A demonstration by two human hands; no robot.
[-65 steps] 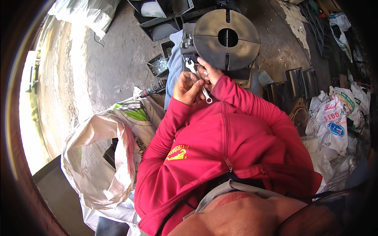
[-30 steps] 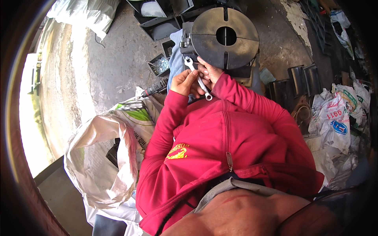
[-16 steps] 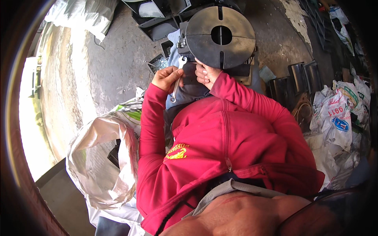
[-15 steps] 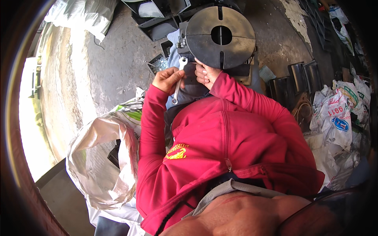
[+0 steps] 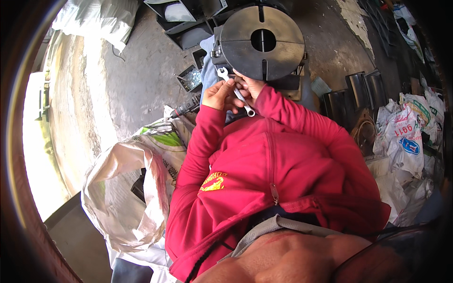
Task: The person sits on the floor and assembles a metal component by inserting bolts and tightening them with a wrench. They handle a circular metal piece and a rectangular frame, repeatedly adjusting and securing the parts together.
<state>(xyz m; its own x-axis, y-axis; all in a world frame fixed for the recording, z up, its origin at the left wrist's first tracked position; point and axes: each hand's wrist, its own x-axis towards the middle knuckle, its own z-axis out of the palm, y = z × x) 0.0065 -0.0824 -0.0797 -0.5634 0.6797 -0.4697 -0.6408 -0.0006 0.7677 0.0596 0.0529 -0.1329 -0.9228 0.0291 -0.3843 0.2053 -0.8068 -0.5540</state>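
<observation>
A silver combination wrench (image 5: 240, 96) is gripped in my left hand (image 5: 217, 96), its open jaw pointing away and its ring end slanting toward my jacket. Beside it, under the near edge of a round dark metal disc (image 5: 236, 55), is my right hand (image 5: 253, 87). The fingers of that hand are curled; what they pinch, if anything, is hidden. The two hands are close together, partly overlapping at the fingers. The disc has a hole in its centre and slots, and sits on a base mostly hidden beneath it.
A small black bin of metal fasteners (image 5: 191, 79) lies left of the disc. A power tool (image 5: 185, 107) rests near my left forearm, by an open white sack (image 5: 120, 158). Black metal parts (image 5: 365, 90) and white plastic bags (image 5: 401, 137) lie to the right.
My left hand has moved right toward my right hand, and the wrench has turned so its ring end points right. The power tool has come into view behind my left forearm.
</observation>
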